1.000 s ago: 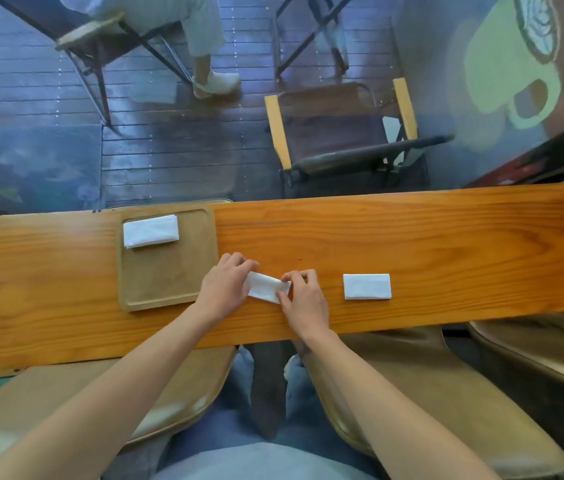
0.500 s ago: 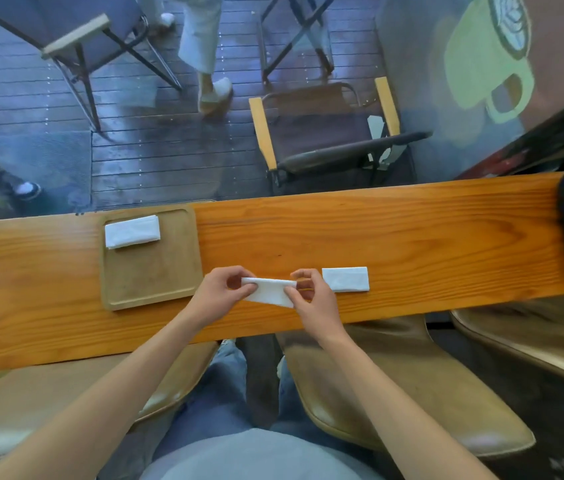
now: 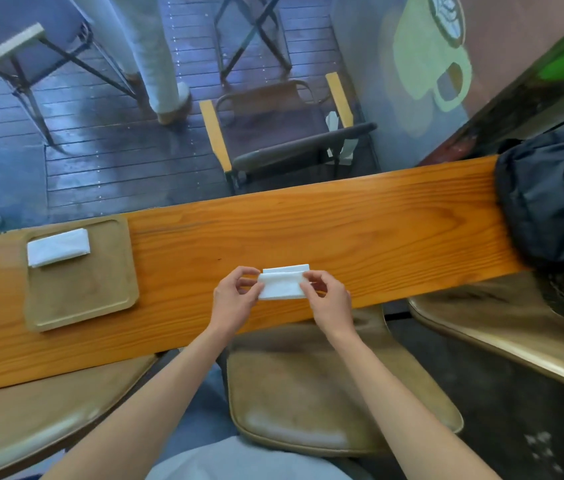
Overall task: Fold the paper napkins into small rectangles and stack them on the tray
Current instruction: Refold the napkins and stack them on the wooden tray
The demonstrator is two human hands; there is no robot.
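Both forearms bare, reaching forward and converging slightly toward the middle. Left hand [image 3: 233, 299] with thumb and curled fingers pinching the left end of a folded white napkin [image 3: 282, 287]. Right hand [image 3: 330, 301] opposite it, palm turned inward, thumb and index finger pinching the right end, remaining fingers loosely curled. Hands level with each other, close together, joined only by the napkin between them. Wrists nearly straight.

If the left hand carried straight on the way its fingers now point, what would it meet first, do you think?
Likely the napkin that the left hand already pinches, then the right hand beyond; depth is unclear.
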